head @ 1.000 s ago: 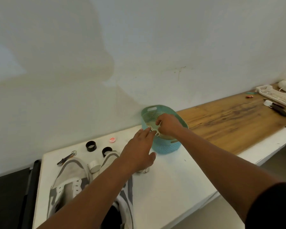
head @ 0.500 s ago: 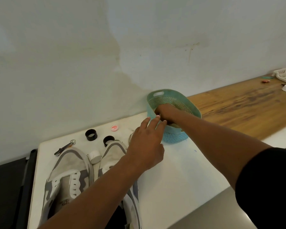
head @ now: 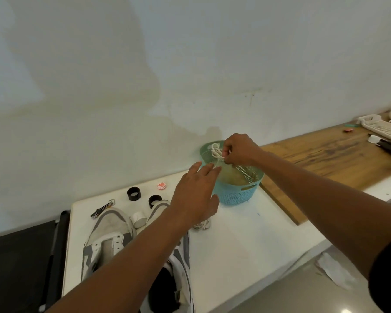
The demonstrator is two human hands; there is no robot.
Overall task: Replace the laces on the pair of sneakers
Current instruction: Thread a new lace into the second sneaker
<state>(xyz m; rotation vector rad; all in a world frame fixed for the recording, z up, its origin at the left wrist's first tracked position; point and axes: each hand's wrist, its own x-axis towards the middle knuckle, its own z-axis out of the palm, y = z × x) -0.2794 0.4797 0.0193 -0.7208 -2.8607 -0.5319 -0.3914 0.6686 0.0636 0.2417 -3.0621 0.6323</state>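
Your right hand [head: 239, 150] pinches a white lace [head: 216, 151] above the basket [head: 237, 193]. Your left hand [head: 195, 193], fingers straight, hovers beside it. Both sneakers [head: 108, 236] lie unlaced on the bench [head: 246, 240].

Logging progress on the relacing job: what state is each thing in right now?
right hand: pinches the white lace, lifted above the basket
white lace: bunched, held up
left hand: open, fingers straight, beside the basket
teal basket: upright on the white table
left sneaker: unlaced, eyelets bare
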